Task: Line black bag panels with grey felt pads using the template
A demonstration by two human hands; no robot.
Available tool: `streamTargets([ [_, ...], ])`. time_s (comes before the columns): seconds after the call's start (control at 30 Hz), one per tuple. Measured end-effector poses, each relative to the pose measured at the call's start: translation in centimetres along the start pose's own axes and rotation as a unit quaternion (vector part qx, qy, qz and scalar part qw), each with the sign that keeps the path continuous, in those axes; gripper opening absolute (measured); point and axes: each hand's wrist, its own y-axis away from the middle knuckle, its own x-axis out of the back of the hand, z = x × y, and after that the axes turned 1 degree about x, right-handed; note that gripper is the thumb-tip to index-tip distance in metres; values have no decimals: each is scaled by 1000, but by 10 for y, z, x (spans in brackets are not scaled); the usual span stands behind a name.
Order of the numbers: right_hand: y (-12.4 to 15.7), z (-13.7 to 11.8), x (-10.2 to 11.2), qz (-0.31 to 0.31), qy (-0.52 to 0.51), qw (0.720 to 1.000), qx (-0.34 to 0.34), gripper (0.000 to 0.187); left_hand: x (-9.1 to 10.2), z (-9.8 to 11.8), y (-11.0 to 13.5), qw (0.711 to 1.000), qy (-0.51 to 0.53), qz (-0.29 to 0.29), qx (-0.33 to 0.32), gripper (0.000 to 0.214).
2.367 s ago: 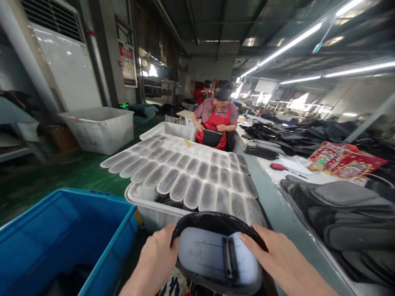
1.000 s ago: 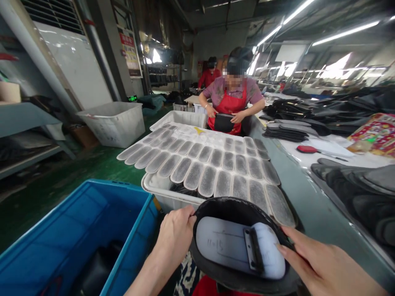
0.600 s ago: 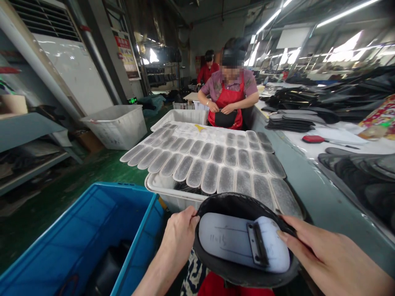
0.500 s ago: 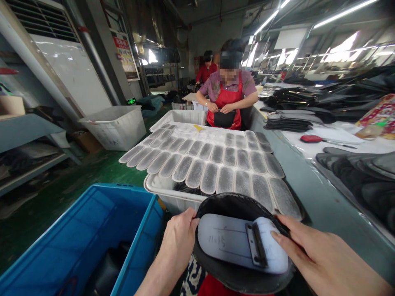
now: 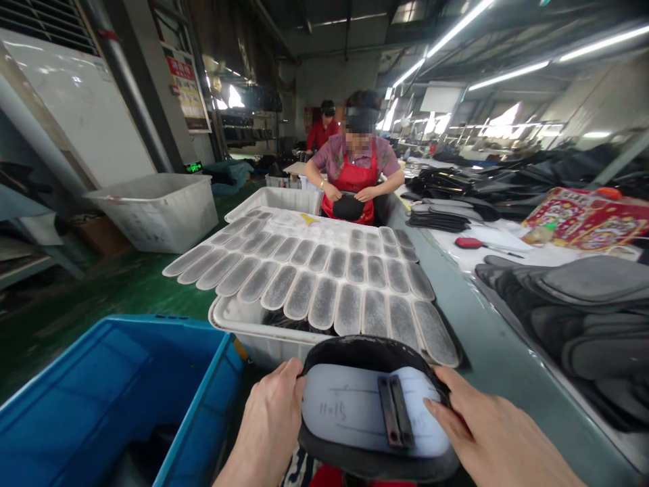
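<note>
Low in front of me is a black oval leather-like piece (image 5: 378, 462) with a raised rim. Inside it lies a white plastic plate (image 5: 349, 406) with pen marks and a dark metal bar across it. My left hand (image 5: 268, 412) is closed on the piece's left rim. On the right end, my right hand (image 5: 481, 419) grips the rim, its thumb pressed on the white plate. Beyond the piece, rows of grey oval pads (image 5: 324, 301) overlap on a board above a white bin (image 5: 263, 341).
At lower left stands a blue crate (image 5: 203, 379) with dark items inside. Dark cut pieces (image 5: 598, 325) and a red-handled tool (image 5: 469, 243) lie on the right-hand table. A co-worker in a red apron (image 5: 355, 179) handles a black piece across from me. A grey-white bin (image 5: 157, 210) stands at left.
The view has turned slightly to the right, so the surroundings sit farther left. The black piece is tilted differently, still held by both my hands. The co-worker's hands have spread along their black piece.
</note>
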Motion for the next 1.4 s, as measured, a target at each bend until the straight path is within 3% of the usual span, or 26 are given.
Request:
streamTargets([
  [0.13,3,25,-5,45,-131,990,0,49,-3,-2,0,1000,-28,-11,-1,20],
  [0.37,4,42,-26,22,-291,957,4,43,-4,-2,-2,998,-57,-22,-15,21],
  [0.53,-2,57,-62,-48,-435,898,-36,71,-6,-4,-3,999,-48,-14,-18,20],
  [0.6,-3,61,-68,-63,-448,891,-28,79,-5,-5,-4,999,-43,-20,-22,20],
  [0.77,-7,73,-52,-44,-382,923,17,70,5,-5,-5,999,3,-50,-17,23],
  [0.93,-30,72,-26,52,-214,967,128,50,14,4,-10,998,-18,-1,-61,23],
  [1.13,-57,43,-14,19,-84,950,301,29,17,16,-27,983,-71,-25,-169,22],
  [1.3,-69,43,-24,71,19,944,320,27,12,24,-35,968,-125,-49,-213,26],
  [1.4,-68,46,-31,116,15,939,325,27,13,25,-35,967,-129,-60,-213,26],
])
